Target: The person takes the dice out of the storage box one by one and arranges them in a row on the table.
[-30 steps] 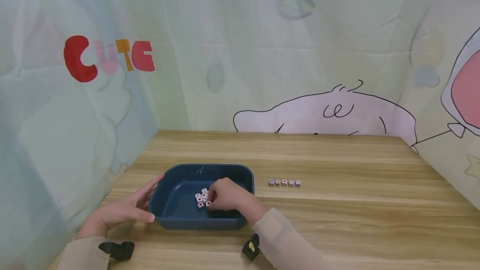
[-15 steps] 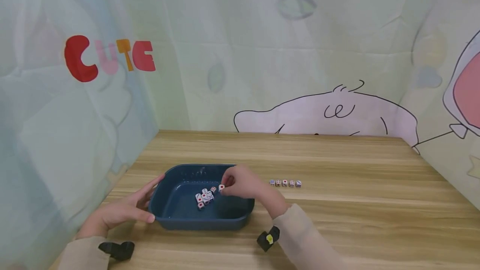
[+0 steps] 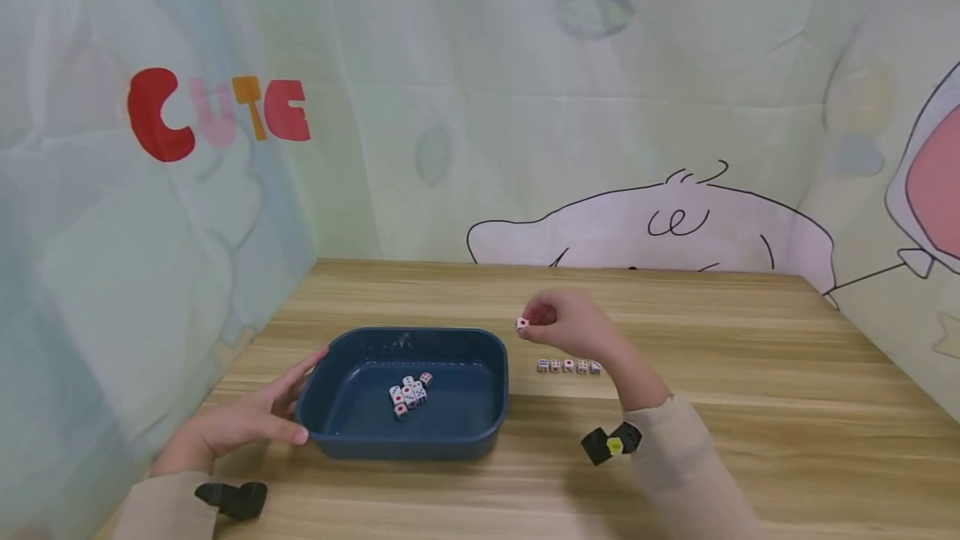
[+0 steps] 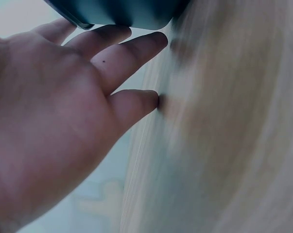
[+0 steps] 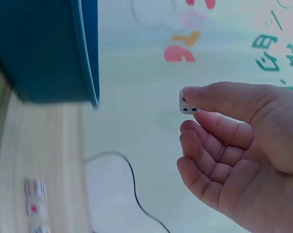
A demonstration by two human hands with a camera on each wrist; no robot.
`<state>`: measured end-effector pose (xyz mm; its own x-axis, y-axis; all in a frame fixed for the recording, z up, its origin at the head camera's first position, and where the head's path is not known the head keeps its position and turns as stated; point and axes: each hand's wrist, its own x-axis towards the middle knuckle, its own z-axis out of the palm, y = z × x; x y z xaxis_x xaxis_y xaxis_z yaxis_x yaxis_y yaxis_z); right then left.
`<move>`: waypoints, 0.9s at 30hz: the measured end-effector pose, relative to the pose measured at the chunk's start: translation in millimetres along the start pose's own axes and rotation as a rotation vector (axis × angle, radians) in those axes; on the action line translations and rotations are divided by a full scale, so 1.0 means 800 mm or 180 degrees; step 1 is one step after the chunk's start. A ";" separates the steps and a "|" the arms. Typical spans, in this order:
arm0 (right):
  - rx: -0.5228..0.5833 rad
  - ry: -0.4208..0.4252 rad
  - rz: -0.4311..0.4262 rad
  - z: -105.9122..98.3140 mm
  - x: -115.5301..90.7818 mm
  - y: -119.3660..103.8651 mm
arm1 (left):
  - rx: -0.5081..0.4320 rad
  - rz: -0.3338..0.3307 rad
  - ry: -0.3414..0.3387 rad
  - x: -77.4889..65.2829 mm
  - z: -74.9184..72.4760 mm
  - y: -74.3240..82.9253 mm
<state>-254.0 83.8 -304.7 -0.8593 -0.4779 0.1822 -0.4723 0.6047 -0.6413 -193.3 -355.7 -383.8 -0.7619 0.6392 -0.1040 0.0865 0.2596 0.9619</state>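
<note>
In the head view my right hand is raised above the table to the right of the blue basin. Thumb and forefinger pinch a white die, seen close in the right wrist view with red and blue pips. My left hand touches the basin's left side, thumb near its front corner and fingers extended along the wall. A cluster of several white dice lies on the basin floor. Below the right hand, several dice in a straight row sit on the wood.
The wooden table runs back to a printed curtain hanging behind and at both sides. A black wrist device is by the right sleeve, and another device is at the left cuff.
My right hand has lifted a die out of the basin and carried it right, over the rim and up past the left end of the row. The left hand has stayed at the basin.
</note>
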 end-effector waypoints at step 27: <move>-0.0214 0.0232 0.0436 -0.054 -0.059 0.113 | 0.0004 -0.0110 -0.0004 -0.001 0.001 0.003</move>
<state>-264.7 188.6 -339.5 -0.9273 -0.3420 0.1518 -0.3598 0.7034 -0.6130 -192.3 -355.4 -381.9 -0.7636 0.6308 -0.1375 0.0608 0.2823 0.9574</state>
